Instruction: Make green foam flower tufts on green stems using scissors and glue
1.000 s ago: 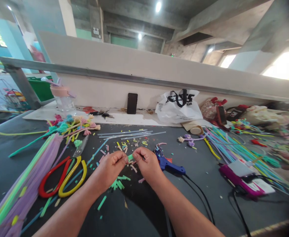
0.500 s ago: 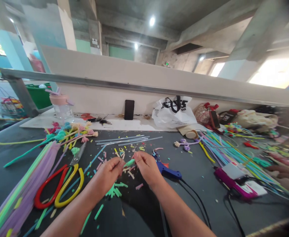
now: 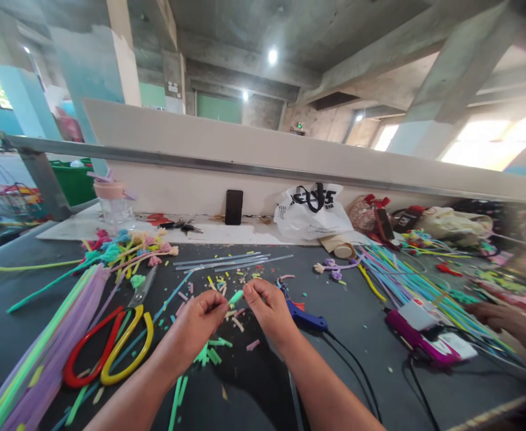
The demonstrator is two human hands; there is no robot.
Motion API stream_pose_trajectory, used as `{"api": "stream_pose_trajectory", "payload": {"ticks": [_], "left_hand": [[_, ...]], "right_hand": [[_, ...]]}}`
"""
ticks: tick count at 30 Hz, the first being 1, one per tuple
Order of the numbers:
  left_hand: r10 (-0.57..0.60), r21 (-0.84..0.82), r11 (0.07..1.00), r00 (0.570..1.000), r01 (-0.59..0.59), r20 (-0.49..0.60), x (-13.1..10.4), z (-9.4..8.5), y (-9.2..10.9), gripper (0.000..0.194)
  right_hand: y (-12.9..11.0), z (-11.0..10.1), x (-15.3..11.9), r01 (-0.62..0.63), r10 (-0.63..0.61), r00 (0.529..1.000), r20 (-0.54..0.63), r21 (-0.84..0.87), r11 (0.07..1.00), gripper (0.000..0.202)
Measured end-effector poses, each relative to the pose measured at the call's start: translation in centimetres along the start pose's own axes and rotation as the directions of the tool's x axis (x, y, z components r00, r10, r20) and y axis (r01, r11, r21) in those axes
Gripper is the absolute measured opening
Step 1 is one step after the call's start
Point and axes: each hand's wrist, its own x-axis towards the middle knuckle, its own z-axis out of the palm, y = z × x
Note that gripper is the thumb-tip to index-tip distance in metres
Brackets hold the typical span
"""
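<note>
Between my two hands is a short green piece of chenille stem (image 3: 236, 298). My left hand (image 3: 203, 320) pinches its near left end, and the fingers of my right hand (image 3: 266, 308) are closed on its right end. Below them lies a heap of cut green chenille pieces (image 3: 209, 354), with pink and yellow bits scattered around. To the right of my right hand rests a blue glue gun (image 3: 306, 316), its black cord running toward the front. Scissors (image 3: 128, 347) with one red and one yellow handle lie left of my left hand.
Long purple and green chenille stems (image 3: 67, 341) lie at left. Clear glue sticks (image 3: 227, 261) are further back. A phone (image 3: 234, 207) leans by a white bag (image 3: 312, 211). At right are a magenta glue gun (image 3: 417, 338), a stem bundle (image 3: 406, 275) and another person's hand (image 3: 496, 314).
The view has tilted slightly upward. Both my hands keep hold of the green piece, with only small finger shifts. At the right edge, the other person's hand has come further into view.
</note>
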Motion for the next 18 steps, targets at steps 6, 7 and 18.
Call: {"api": "stream_pose_trajectory", "payload": {"ticks": [6,7,18], "left_hand": [[0.017,0.003,1.0,0.998,-0.018,0.058,0.1,-0.1,0.0,0.026],[0.014,-0.008,1.0,0.998,-0.013,0.064,0.1,-0.1,0.0,0.026],[-0.103,-0.354,0.927,0.992,0.121,0.07,-0.2,-0.8,1.1,0.023]], "right_hand": [[0.0,0.2,0.0,0.006,-0.006,1.0,0.0,0.01,1.0,0.037],[0.0,0.2,0.1,0.008,-0.008,1.0,0.0,0.01,1.0,0.036],[1.1,-0.3,0.4,-0.022,0.021,1.0,-0.017,-0.038,0.999,0.039]]}}
